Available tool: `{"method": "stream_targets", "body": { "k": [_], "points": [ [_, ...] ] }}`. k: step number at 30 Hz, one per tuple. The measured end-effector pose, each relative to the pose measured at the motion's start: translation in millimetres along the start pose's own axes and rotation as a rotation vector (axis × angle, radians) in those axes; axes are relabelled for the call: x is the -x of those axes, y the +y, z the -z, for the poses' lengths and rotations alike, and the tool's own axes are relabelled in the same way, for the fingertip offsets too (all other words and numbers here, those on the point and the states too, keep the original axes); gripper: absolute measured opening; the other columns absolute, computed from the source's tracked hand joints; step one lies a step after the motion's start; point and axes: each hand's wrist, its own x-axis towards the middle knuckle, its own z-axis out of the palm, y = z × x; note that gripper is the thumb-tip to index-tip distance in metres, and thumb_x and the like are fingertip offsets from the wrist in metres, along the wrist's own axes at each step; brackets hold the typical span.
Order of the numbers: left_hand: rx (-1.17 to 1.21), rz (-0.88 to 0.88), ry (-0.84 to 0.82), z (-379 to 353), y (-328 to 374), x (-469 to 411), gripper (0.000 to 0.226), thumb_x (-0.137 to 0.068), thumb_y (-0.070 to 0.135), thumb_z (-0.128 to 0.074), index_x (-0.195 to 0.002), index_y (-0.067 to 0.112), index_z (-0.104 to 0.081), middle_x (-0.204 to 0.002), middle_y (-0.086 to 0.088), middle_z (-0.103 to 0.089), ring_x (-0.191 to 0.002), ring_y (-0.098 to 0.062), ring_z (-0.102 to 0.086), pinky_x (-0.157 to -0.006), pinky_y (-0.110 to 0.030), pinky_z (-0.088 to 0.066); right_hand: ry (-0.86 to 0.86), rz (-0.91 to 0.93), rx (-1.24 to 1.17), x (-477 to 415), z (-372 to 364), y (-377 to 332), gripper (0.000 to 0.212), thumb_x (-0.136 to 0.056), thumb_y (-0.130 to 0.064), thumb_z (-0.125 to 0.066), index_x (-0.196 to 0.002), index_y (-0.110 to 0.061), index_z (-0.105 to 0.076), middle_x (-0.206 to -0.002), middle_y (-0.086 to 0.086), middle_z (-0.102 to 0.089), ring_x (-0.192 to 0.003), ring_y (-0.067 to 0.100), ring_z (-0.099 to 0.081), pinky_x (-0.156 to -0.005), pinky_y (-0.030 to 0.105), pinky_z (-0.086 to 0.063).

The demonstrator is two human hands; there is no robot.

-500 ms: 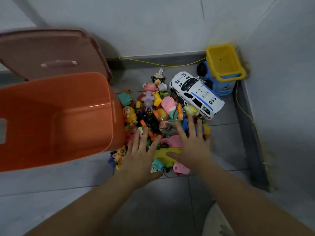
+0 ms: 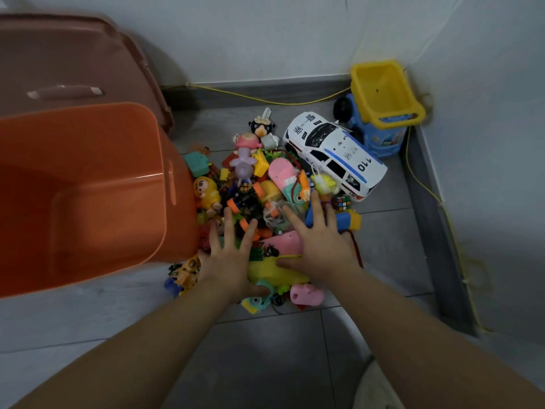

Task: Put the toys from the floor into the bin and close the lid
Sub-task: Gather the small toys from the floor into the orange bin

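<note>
Both hands lie palm-down with fingers spread wide, gripping nothing. The left hand [image 2: 228,262] presses on the near-left part of the heap of small, many-coloured plastic and plush toys [image 2: 259,202], its fingertips among orange and black pieces. The right hand [image 2: 320,246] covers a flat pink plastic piece [image 2: 284,242], its thumb on a yellow plastic toy [image 2: 271,271]; whether that thumb hooks under the yellow edge is hard to tell.

Compared with half a second ago, both hands sit in nearly the same spots on the pile, the fingers only a little further forward, and no toy has left the floor.

Just right of the right hand's fingers lie a small twisty puzzle cube [image 2: 342,202] and a blue and yellow plastic block [image 2: 348,221]. Beyond them rests a white toy police car with a blue stripe [image 2: 334,156], and in the corner stands a blue toy truck with a yellow tipper [image 2: 383,107].

The large orange plastic bin [image 2: 88,184] stands directly left of the pile, touching it, open and showing no toys inside. Its brownish-pink lid [image 2: 67,72] leans upright against the wall behind it. A thin yellow cord [image 2: 265,100] runs along the skirting of the grey tiled floor [image 2: 265,349].
</note>
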Motion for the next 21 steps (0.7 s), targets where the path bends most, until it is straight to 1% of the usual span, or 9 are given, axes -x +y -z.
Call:
{"method": "stream_targets", "body": {
  "k": [2,4,6,8,10,14,16,19,21],
  "points": [
    [-0.019,0.004,-0.027,-3,4,-4,0.153,-0.046,0.093,-0.064,-0.141,0.037,0.041,-0.138,-0.014,0.059,-0.147,-0.048,0.012,-0.103,-0.07,-0.034,-0.004,0.026,0.013,-6,-2,3,0.109,-0.065,-0.089,-0.057,-0.149,-0.059,0.005,-0.158,0.0,0.038,-0.146,0.043,-0.006,-0.096,0.064,-0.045],
    [-0.039,0.024,-0.013,-7,10,-4,0.147,-0.05,0.097,-0.055,-0.142,0.034,0.042,-0.141,-0.017,0.056,-0.147,-0.047,0.008,-0.102,-0.069,-0.034,-0.003,0.029,-0.003,-8,-4,5,0.101,-0.066,-0.087,-0.059,-0.149,-0.054,-0.013,-0.16,0.001,0.031,-0.143,0.04,-0.013,-0.095,0.062,-0.046],
    [-0.048,0.064,0.072,-12,13,-4,0.137,-0.057,0.095,-0.052,-0.146,0.035,0.034,-0.151,-0.019,0.044,-0.146,-0.046,-0.004,-0.101,-0.063,-0.038,0.004,0.027,-0.002,-7,-6,5,0.087,-0.067,-0.086,-0.06,-0.14,-0.045,-0.033,-0.162,0.002,0.02,-0.141,0.038,-0.018,-0.094,0.06,-0.047],
    [-0.034,0.081,0.135,-14,14,-4,0.13,-0.059,0.092,-0.055,-0.149,0.039,0.023,-0.158,-0.019,0.023,-0.141,-0.044,-0.015,-0.099,-0.058,-0.041,0.014,0.019,-0.009,-5,-6,5,0.077,-0.069,-0.084,-0.059,-0.128,-0.037,-0.044,-0.162,0.001,0.012,-0.139,0.036,-0.021,-0.094,0.058,-0.049],
    [0.005,0.086,0.122,-15,13,-5,0.125,-0.058,0.091,-0.059,-0.148,0.043,0.013,-0.158,-0.017,0.005,-0.137,-0.041,-0.021,-0.098,-0.059,-0.042,0.024,0.03,-0.022,-4,-6,7,0.074,-0.069,-0.083,-0.06,-0.123,-0.033,-0.049,-0.161,0.003,0.005,-0.139,0.036,-0.022,-0.096,0.055,-0.048],
    [0.102,0.107,0.08,-11,9,-12,0.116,-0.058,0.083,-0.069,-0.145,0.048,-0.002,-0.151,-0.011,-0.003,-0.134,-0.039,-0.022,-0.092,-0.056,-0.046,0.0,0.046,-0.092,-2,-2,11,0.068,-0.072,-0.078,-0.065,-0.12,-0.031,-0.056,-0.161,0.005,-0.001,-0.142,0.036,-0.02,-0.099,0.053,-0.048],
    [0.158,0.087,0.121,-10,3,-14,0.099,-0.066,0.074,-0.072,-0.142,0.047,-0.014,-0.147,-0.012,-0.012,-0.131,-0.039,-0.027,-0.09,-0.055,-0.049,0.008,0.057,-0.157,0,-1,15,0.059,-0.077,-0.074,-0.064,-0.113,-0.027,-0.061,-0.159,0.005,-0.007,-0.139,0.035,-0.026,-0.101,0.052,-0.047],
    [0.305,0.038,0.213,-12,-9,-16,0.065,-0.083,0.052,-0.07,-0.134,0.036,-0.033,-0.137,-0.014,-0.026,-0.125,-0.041,-0.034,-0.091,-0.053,-0.047,0.073,0.025,-0.304,3,-1,22,0.043,-0.091,-0.059,-0.06,-0.084,-0.017,-0.059,-0.15,0.005,-0.024,-0.128,0.028,-0.042,-0.102,0.039,-0.043],
    [0.402,0.037,0.263,-15,-12,-17,0.057,-0.085,0.041,-0.071,-0.131,0.026,-0.04,-0.133,-0.016,-0.03,-0.123,-0.043,-0.035,-0.09,-0.054,-0.046,0.095,-0.005,-0.358,4,-2,24,0.04,-0.094,-0.051,-0.06,-0.084,-0.012,-0.06,-0.145,0.007,-0.031,-0.124,0.028,-0.046,-0.104,0.036,-0.04]
  ]
}}
